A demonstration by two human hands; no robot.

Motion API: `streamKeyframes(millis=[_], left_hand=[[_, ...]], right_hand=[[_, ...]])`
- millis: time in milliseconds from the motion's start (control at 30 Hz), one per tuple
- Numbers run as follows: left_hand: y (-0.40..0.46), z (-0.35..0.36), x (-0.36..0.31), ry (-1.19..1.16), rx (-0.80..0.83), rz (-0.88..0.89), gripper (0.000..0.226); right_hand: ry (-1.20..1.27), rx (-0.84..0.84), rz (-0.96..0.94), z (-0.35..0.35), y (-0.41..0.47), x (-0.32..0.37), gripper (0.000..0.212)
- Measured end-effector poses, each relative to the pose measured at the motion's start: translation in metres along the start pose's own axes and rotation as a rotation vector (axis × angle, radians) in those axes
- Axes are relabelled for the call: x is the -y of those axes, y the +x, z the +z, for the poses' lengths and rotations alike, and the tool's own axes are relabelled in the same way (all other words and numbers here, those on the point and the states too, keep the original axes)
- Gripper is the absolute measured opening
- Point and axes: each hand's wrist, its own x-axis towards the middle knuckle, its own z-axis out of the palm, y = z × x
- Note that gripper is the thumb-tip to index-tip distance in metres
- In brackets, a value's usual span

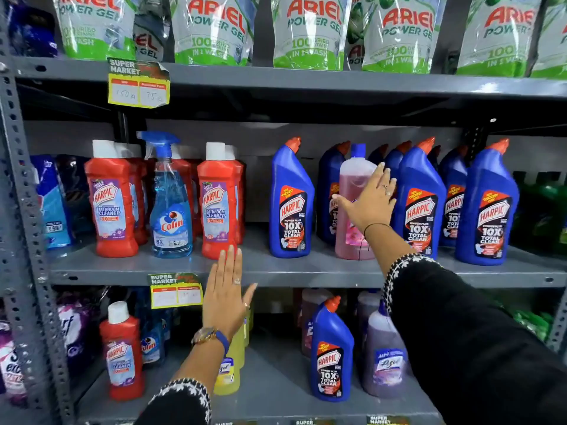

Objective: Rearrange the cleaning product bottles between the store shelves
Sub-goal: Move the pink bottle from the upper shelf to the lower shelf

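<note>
On grey metal shelves point(306, 271), cleaning bottles point(291, 204) stand

Bright, even store light from above and in front; white glare on the glossy detergent pouches point(310, 32) and faint sheen on the middle shelf's front edge point(306, 276). Deep shadow under the top shelf point(306, 82) and at the back of the bays. Wide-angle bending bows the shelves and the left upright point(18, 194); edges soft, fingertips slightly blurred.
</note>
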Motion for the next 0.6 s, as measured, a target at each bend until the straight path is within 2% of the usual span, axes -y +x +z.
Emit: streamKeyframes(millis=[267,400,600], left_hand=[[-0.013,0.019,0.0,-0.002,0.05,-0.042,0.073],[-0.015,0.023,-0.001,0.003,0.02,-0.048,0.073],[-0.016,0.024,0.001,0.021,-0.03,-0.008,0.082]], right_hand=[[0.261,-0.012,0.305,0.025,0.024,0.004,0.134],[0.252,0.002,0.426,0.048,0.005,-0.012,0.137],[0.176,-0.032,0.419,0.061,-0.018,-0.022,0.136]])
